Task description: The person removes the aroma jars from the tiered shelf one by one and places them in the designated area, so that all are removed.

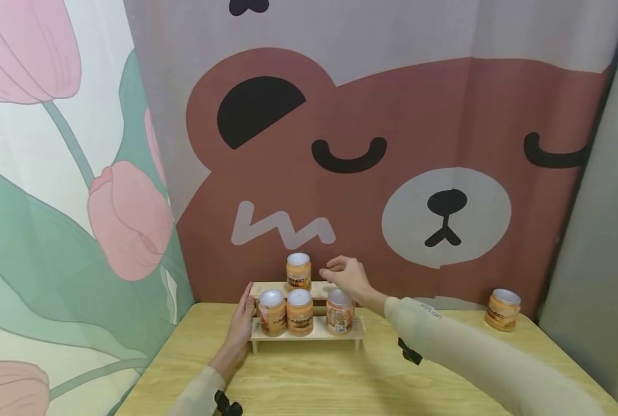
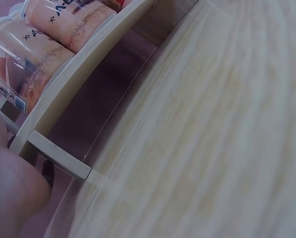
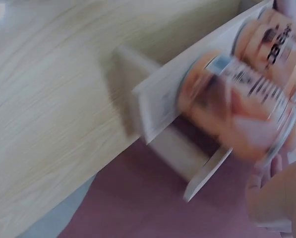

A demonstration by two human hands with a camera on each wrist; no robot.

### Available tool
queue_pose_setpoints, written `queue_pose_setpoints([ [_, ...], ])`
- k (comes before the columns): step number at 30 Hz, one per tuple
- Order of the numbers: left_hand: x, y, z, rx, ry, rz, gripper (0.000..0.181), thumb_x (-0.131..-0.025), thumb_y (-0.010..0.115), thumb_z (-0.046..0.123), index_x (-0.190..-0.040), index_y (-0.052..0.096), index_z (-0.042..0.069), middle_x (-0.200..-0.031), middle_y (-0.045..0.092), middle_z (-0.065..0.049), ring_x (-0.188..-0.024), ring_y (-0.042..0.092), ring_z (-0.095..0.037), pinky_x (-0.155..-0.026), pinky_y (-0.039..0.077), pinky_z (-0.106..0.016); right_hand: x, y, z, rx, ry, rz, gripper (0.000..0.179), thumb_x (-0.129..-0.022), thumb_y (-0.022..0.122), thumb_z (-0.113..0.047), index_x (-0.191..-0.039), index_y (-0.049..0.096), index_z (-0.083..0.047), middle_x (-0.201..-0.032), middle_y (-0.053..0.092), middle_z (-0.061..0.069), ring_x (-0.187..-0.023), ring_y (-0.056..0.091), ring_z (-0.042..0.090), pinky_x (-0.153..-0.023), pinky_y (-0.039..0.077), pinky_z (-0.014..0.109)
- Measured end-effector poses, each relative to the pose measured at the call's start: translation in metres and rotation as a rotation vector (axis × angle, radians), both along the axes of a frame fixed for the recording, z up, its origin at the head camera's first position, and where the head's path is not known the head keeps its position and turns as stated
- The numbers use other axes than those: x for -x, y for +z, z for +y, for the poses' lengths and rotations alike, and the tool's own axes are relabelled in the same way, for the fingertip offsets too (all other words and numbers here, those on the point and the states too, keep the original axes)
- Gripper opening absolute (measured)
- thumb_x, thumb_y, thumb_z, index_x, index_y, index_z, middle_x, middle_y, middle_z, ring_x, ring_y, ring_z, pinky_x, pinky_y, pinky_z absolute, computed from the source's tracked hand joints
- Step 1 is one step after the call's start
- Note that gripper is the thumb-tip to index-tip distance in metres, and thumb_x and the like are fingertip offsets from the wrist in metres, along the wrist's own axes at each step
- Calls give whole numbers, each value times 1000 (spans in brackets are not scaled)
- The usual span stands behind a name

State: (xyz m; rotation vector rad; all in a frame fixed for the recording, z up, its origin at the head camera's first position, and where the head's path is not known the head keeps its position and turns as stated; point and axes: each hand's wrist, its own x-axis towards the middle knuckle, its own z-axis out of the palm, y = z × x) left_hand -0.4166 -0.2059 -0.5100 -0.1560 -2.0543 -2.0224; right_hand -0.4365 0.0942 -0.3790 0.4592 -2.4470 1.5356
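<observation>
A small two-tier wooden rack [image 1: 316,332] stands on the table with orange, pale-lidded jars on it. One jar [image 1: 299,273] sits on the upper tier; the lower tier bears a left jar [image 1: 273,315], a middle jar [image 1: 300,314] and a right jar [image 1: 339,314], with a gap before the right one. My left hand [image 1: 240,323] rests against the rack's left end, fingers extended along it. Just right of the upper jar, my right hand [image 1: 349,277] hovers with loosely bent fingers and nothing visible in them. In the right wrist view that hand [image 3: 276,193] appears beside the blurred right jar [image 3: 232,104].
Another orange jar [image 1: 503,310] stands apart at the table's far right. The light wood table [image 1: 298,387] reaches back to a curtain [image 1: 418,115] printed with a bear. A flower-printed panel [image 1: 54,231] borders the left side.
</observation>
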Motion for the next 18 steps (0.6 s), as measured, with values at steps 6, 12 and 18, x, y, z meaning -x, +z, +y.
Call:
queue_pose_setpoints([
  [6,5,-5,2,-6,19,34,63,-107,38,54,-164,25,30,-121,55,-26,-147,25,-37,-116,14,-64,-5,-2,-22,14,15,-112,69,-85,84,-44,-132,61,2,-114,69,13,-96,70,32,-77,58,40],
  [12,4,-3,2,6,9,32,62,-109,36,52,-164,23,28,-150,43,-17,-149,19,-40,-115,12,-67,-2,1,-32,11,21,-165,78,-83,85,-45,-140,56,0,-116,67,11,-98,68,29,-77,57,40],
  [18,0,2,1,17,3,5,63,-108,34,54,-165,21,29,-160,33,-14,-151,14,-38,-116,11,-66,-1,2,-41,-2,11,-158,78,-82,86,-45,-141,56,-2,-127,65,13,-111,63,26,-87,55,40],
])
